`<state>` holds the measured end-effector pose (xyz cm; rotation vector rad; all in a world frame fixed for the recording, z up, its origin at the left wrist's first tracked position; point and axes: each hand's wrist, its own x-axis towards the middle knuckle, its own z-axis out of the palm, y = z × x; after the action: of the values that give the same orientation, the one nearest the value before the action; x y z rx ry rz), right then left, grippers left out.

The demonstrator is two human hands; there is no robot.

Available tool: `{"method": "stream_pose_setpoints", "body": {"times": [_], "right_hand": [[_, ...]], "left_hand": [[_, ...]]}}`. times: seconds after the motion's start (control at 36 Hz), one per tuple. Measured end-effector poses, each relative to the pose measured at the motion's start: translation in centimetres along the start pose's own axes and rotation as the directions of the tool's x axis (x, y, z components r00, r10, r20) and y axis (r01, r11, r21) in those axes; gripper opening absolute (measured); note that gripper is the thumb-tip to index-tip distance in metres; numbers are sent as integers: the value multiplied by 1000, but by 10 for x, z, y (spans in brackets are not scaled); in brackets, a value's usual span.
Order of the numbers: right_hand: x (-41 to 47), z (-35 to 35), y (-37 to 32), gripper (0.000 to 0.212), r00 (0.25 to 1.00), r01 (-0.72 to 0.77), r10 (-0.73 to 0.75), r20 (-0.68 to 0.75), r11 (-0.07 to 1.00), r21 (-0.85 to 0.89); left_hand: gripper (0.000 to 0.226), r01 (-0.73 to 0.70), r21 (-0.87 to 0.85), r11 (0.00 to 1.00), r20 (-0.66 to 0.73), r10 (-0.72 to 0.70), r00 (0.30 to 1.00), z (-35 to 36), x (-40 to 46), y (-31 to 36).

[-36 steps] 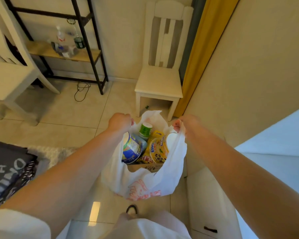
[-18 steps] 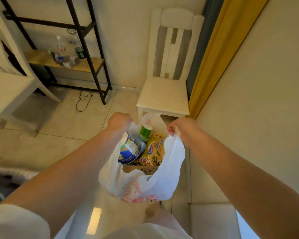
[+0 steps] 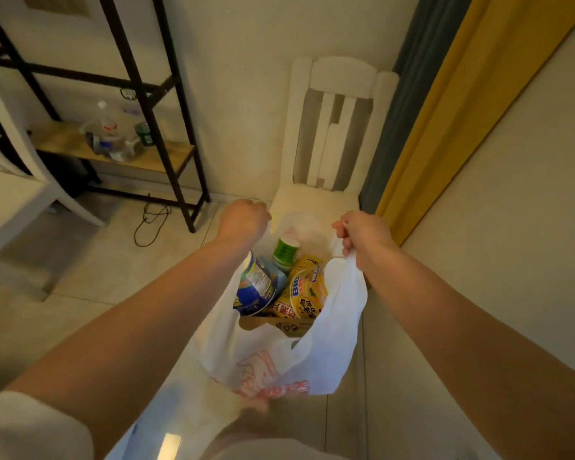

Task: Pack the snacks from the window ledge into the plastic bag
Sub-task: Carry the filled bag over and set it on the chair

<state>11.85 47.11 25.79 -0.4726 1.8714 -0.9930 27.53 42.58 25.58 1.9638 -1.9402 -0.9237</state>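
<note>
Pretty dim, warm yellowish indoor light, soft shadows, one bright glare streak on the glossy floor tile [image 3: 168, 446], slight overall softness, wide-angle bending toward the edges.

I had a single view, from a wide-angle camera worn on the person's head. It looked forward and steeply down along both outstretched forearms, close enough that they filled the lower half. The left hand [image 3: 244, 220] and right hand [image 3: 362, 234] sat near the centre, with the plastic bag [image 3: 329, 346] hanging just below them. Beyond, it faced a white chair [image 3: 341, 81] against the wall. The wide lens bowed straight lines near the edges. No second view overlapped it.
</note>
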Motion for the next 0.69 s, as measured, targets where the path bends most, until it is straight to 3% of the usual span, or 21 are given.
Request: {"method": "stream_pose_setpoints", "body": {"times": [0.14, 0.25, 0.36, 0.47, 0.56, 0.69], "right_hand": [[37, 3, -50, 27, 996, 73, -76, -45, 996, -52], [63, 5, -86, 30, 989, 77, -85, -122, 994, -73], [87, 7, -108, 29, 988, 129, -118, -99, 985, 116], [112, 10, -143, 29, 987, 58, -53, -154, 998, 33], [134, 10, -167, 29, 991, -13, 13, -135, 1000, 5], [184, 7, -194, 29, 998, -11, 1, -68, 989, -147]], "left_hand": [[35, -19, -116, 993, 27, 22, 999, -18, 49, 31], [33, -5, -317, 949, 19, 12, 1000, -28, 88, 50], [38, -87, -145, 986, 9, 90, 996, -36, 123, 71], [41, -109, -106, 988, 35, 113, 993, -39, 160, 88], [40, -113, -150, 982, 23, 118, 993, -35, 191, 101], [35, -7, -310, 951, 27, 17, 999, -22, 238, 123]]}}
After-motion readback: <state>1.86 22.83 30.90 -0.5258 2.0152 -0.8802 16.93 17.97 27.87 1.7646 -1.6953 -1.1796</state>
